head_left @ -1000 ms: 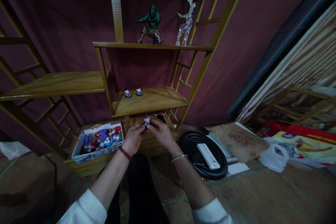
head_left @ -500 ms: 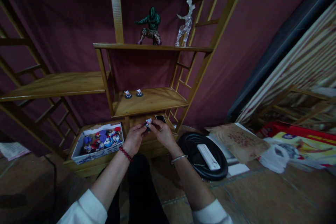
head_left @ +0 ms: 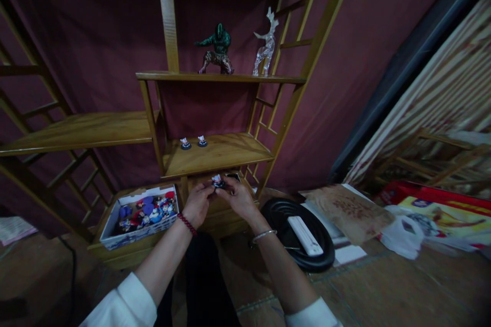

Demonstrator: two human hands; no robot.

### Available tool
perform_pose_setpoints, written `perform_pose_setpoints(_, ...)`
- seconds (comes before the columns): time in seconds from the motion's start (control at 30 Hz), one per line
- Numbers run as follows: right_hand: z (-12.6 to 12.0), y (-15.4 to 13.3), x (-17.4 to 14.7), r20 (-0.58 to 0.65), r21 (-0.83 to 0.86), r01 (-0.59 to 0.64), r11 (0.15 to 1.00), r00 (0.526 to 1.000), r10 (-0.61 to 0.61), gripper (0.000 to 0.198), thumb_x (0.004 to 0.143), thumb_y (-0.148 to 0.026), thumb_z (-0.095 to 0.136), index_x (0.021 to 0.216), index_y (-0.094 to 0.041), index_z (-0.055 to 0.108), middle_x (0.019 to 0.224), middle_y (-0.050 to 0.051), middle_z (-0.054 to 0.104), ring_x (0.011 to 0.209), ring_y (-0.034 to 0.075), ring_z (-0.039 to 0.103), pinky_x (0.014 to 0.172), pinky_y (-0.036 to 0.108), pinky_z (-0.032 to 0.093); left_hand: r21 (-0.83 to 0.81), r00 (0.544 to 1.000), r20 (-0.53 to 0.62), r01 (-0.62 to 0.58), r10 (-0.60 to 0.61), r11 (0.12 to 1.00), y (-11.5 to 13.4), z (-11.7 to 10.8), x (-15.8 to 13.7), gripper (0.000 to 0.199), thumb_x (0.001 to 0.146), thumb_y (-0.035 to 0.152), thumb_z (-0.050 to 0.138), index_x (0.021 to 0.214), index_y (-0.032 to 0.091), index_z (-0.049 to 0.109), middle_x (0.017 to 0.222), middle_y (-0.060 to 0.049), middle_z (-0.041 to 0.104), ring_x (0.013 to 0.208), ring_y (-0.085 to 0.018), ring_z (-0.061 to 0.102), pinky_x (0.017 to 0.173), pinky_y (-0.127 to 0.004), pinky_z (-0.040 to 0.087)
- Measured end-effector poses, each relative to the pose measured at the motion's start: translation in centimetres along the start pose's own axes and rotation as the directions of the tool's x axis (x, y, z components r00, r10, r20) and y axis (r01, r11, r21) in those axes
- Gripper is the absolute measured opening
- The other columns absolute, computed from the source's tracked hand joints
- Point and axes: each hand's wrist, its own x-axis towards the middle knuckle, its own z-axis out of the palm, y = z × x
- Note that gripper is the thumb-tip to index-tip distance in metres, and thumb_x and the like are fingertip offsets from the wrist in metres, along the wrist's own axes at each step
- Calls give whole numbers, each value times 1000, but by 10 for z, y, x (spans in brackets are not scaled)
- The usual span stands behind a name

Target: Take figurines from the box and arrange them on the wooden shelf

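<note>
A small white-and-red figurine (head_left: pixel 218 180) on a dark round base is held between my two hands, just below the front edge of the middle shelf (head_left: pixel 226 156). My left hand (head_left: pixel 198 202) pinches its base from the left, and my right hand (head_left: pixel 238 196) grips it from the right. Two similar figurines stand side by side on the shelf: a left one (head_left: pixel 185 144) and a right one (head_left: pixel 202 141). To the left of my hands, a white box (head_left: pixel 143 235) holds several colourful small figures (head_left: pixel 148 212), heaped together.
A green-and-brown crouching statue (head_left: pixel 218 51) and a clear deer figurine (head_left: pixel 265 48) stand on the upper shelf (head_left: pixel 238 78). On the floor at right lie a black coil (head_left: pixel 330 245) with a white bar (head_left: pixel 306 235), a brown paper bag (head_left: pixel 351 209) and a white plastic bag (head_left: pixel 402 235).
The figurine between my hands has turned more upright, with its dark base now showing below. My view has tilted slightly upward, so the shelves appear a little lower.
</note>
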Motion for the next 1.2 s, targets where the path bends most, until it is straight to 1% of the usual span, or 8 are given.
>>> perform_pose_setpoints(0.13,-6,-5,4,7,-38,-7,999,1000,7,36,71,-30,62,106,-21,61,98,4,64,86,17,60,80,33,49,21,1000,-11,7,-7,1000,1,6,3,15,61,0,61,68,13,58,71,-3,63,68,-11,57,69,-26,45)
perform_pose_setpoints(0.4,-16,-3,14,-20,-99,51,994,998,-53,32,72,-30,62,103,-21,62,96,5,61,85,16,58,79,32,48,60,1000,-29,-6,8,998,5,18,8,16,64,-2,60,67,13,55,67,-3,62,64,-10,57,68,-26,45)
perform_pose_setpoints(0.6,-24,-3,23,-40,-110,69,992,996,-74,30,72,-29,62,101,-21,63,93,4,62,82,15,58,76,30,48,47,1000,8,-15,14,999,8,28,15,16,64,-3,60,66,13,56,66,-3,62,63,-10,57,67,-24,46)
perform_pose_setpoints(0.73,-29,3,32,-63,-106,64,992,996,-70,28,71,-30,63,98,-22,64,90,3,63,78,14,59,74,29,49,57,997,73,-26,22,998,12,34,18,13,62,0,61,67,12,58,67,-2,63,65,-10,58,66,-22,46)
perform_pose_setpoints(0.87,-32,10,42,-70,-80,58,995,996,-64,28,71,-29,63,98,-21,64,93,3,63,77,13,60,73,28,49,134,991,134,-47,29,990,17,39,20,10,63,4,60,70,10,62,69,-3,64,60,-9,56,61,-22,45)
perform_pose_setpoints(1.03,-34,15,56,-79,-79,48,996,995,-54,28,70,-31,63,96,-21,64,92,4,64,75,14,61,73,28,50,224,986,144,-117,86,968,14,43,33,12,66,5,56,74,10,63,70,-3,64,57,-6,54,60,-20,43)
perform_pose_setpoints(1.13,-34,21,67,-97,-96,24,995,995,-34,29,69,-32,65,96,-21,64,93,4,65,75,14,61,72,27,50,322,978,144,-189,149,928,10,46,46,15,70,6,52,79,12,62,71,-2,65,58,-6,55,61,-19,44)
perform_pose_setpoints(1.2,-35,26,74,-107,-114,8,993,994,-20,30,69,-34,65,97,-22,64,94,3,66,76,13,61,72,26,51,409,970,150,-239,193,881,7,47,56,19,73,6,48,84,13,62,76,-3,66,62,-7,57,63,-19,45)
